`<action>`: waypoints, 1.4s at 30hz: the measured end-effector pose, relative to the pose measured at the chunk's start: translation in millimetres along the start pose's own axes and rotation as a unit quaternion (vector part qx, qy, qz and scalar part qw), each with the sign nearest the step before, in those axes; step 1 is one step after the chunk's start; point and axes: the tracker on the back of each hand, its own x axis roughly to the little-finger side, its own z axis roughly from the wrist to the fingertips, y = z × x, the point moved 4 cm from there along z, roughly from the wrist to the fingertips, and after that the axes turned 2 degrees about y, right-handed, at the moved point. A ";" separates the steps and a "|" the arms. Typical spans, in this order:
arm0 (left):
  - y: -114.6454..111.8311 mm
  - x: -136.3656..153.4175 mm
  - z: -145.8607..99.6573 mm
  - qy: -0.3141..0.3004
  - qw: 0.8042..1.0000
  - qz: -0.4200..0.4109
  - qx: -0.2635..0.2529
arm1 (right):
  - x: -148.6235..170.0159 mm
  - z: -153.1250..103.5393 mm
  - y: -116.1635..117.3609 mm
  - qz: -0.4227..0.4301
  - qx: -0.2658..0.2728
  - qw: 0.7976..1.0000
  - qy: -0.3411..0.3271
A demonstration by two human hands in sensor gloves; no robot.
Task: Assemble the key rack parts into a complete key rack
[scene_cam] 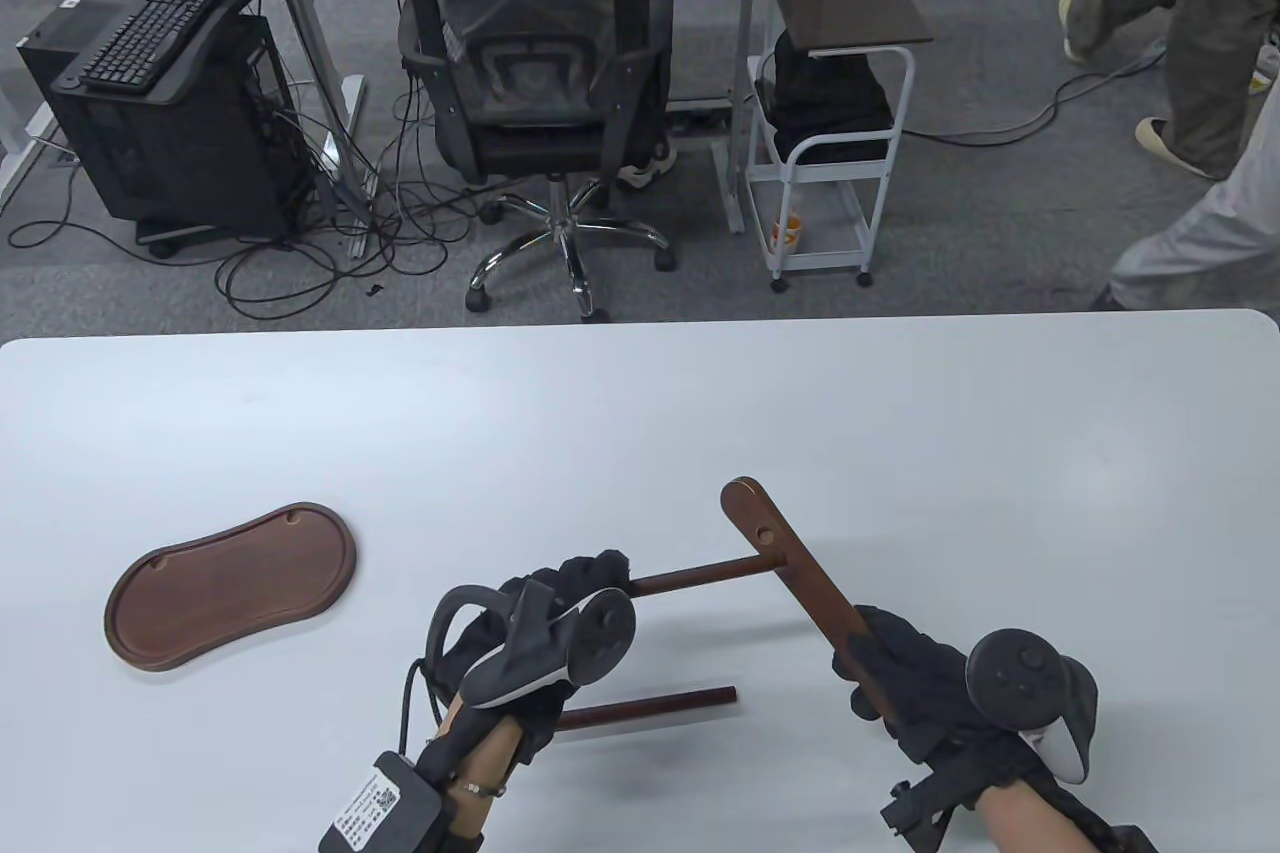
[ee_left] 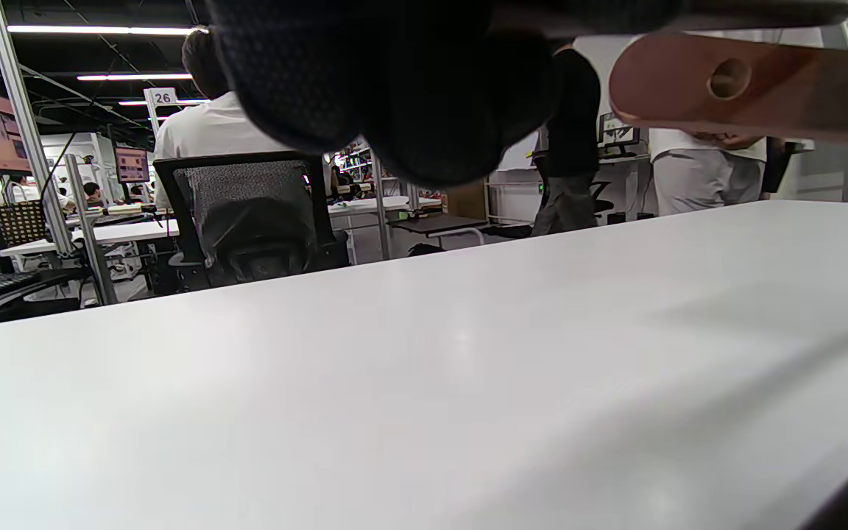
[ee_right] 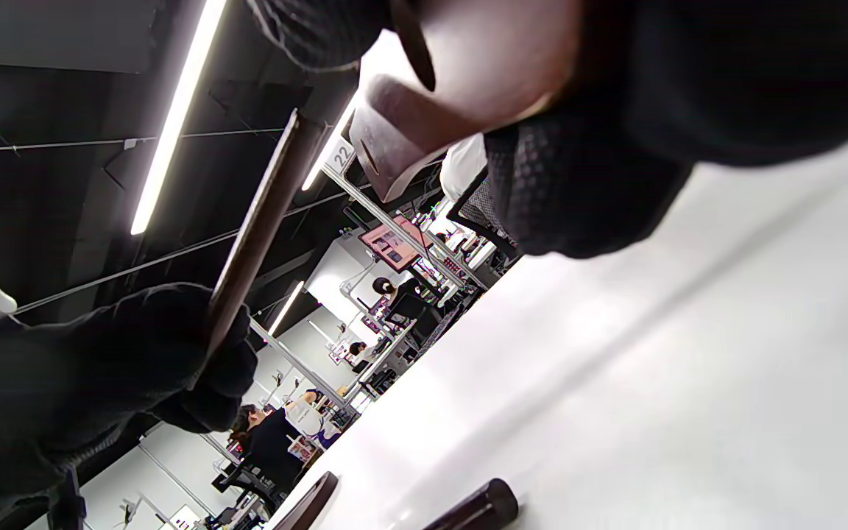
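Note:
My right hand [scene_cam: 905, 683] grips the near end of a flat dark wooden bar [scene_cam: 790, 558] with a hole in it, held above the white table [scene_cam: 640, 413]. My left hand [scene_cam: 560, 608] grips a round wooden rod [scene_cam: 700, 576] whose far end meets the bar just below its hole. A second rod [scene_cam: 650, 705] lies on the table between my hands. An oval wooden tray base [scene_cam: 232, 583] lies at the left. In the left wrist view the bar's holed end [ee_left: 726, 81] shows at the top right. In the right wrist view the rod [ee_right: 258, 228] runs from my left hand up to the bar [ee_right: 402, 140].
The loose rod's end [ee_right: 479, 508] and the tray's edge [ee_right: 306, 504] show at the bottom of the right wrist view. Beyond the table's far edge stand an office chair [scene_cam: 540, 93] and a small white cart [scene_cam: 830, 123].

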 end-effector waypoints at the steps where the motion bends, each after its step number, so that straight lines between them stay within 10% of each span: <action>1: -2.1 -0.1 -0.8 0.001 1.000 -0.005 -0.004 | -0.2 0.0 0.3 0.002 -0.001 1.000 0.000; 42: 11.1 -29.6 -17.8 -0.021 0.997 -0.020 -0.078 | -16.2 -4.5 19.1 -0.099 -0.054 0.993 -0.034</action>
